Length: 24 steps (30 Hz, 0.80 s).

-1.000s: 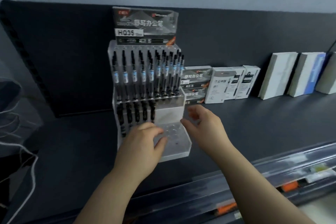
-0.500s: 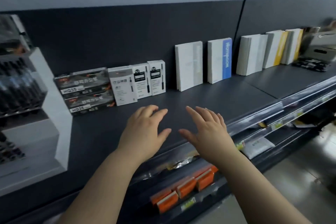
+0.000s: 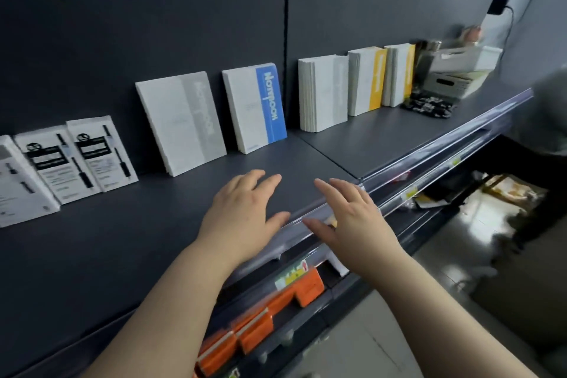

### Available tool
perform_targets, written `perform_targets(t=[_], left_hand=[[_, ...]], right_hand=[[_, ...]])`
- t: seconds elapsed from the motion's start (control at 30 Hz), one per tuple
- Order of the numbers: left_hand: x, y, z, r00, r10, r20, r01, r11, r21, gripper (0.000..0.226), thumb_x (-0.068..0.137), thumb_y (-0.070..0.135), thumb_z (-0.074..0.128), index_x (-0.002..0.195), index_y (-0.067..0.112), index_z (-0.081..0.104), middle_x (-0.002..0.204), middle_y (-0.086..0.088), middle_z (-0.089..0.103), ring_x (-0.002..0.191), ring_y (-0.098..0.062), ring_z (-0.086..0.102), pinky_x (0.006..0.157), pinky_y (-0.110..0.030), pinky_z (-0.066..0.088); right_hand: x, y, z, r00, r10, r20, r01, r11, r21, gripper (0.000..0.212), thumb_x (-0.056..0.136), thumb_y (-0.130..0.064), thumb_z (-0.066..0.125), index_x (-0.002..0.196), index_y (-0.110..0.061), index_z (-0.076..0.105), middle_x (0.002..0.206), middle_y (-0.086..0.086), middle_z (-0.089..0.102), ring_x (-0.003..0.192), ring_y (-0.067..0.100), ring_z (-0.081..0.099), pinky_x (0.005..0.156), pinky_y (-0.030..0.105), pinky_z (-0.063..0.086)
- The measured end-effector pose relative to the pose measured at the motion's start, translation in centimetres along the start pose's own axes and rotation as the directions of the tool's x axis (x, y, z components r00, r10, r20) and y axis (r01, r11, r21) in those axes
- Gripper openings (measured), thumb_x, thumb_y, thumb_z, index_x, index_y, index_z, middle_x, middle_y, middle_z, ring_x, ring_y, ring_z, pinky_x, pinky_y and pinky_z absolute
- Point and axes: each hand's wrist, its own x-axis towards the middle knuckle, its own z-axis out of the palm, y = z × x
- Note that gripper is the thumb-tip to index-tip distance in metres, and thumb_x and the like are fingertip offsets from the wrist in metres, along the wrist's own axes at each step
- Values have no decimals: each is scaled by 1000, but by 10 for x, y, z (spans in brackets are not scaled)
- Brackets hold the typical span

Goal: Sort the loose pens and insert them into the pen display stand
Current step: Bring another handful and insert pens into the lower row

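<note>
My left hand (image 3: 242,215) hovers palm down over the dark shelf (image 3: 107,242), fingers spread, holding nothing. My right hand (image 3: 352,218) is beside it over the shelf's front rail (image 3: 429,150), also empty with fingers apart. The pen display stand is out of view to the left, and no loose pens show. White pen boxes (image 3: 89,156) lean against the back panel at the left.
Notebooks stand along the back: a grey-striped one (image 3: 181,123), a blue-striped one (image 3: 254,107), a white stack (image 3: 322,92) and yellow-striped ones (image 3: 368,80). Storage bins (image 3: 457,70) and a dark patterned pouch (image 3: 429,104) sit at the far right. Orange boxes (image 3: 276,313) fill the lower shelf.
The view has swung right along the shelf, so the pen stand has left the frame. Both hands came off the stand and now hover empty over the shelf.
</note>
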Motion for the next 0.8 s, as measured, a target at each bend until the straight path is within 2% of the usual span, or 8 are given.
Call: perform_targets(t=[0.33,0.5,0.67,0.8], left_hand=[[182,76,67,997,75,19,-74,996,-54,65,91,54,43,148,34,19,154,6,19,140,-15,19,110,-34,25],[252,117,92,992,101,69,-97,993,-66,64,92,53,44,148,34,19,154,9,18,140,-13,19,110,-32,24],[308,156,119,995,56,78,-49,995,-83,64,92,54,44,147,35,20,153,10,21,139,-12,22,111,-31,26],[348,199,146,996,-11,84,21,992,-123,63,91,54,46,146,35,23,149,13,28,135,-11,29,106,-30,32]], right_hand=[[113,160,-25,997,72,27,-70,995,-72,69,89,-58,44,148,-30,20,149,-8,29,139,14,21,113,29,20],[158,233,-40,994,107,21,-106,994,-25,66,90,-56,46,147,-29,24,147,-10,33,136,12,27,110,26,23],[199,305,-50,996,88,25,-88,996,-1,63,91,-53,45,146,-27,28,145,-7,36,135,14,30,109,26,25],[231,371,-56,998,36,55,-36,999,9,59,93,-50,44,145,-25,30,144,-6,38,133,14,32,107,26,27]])
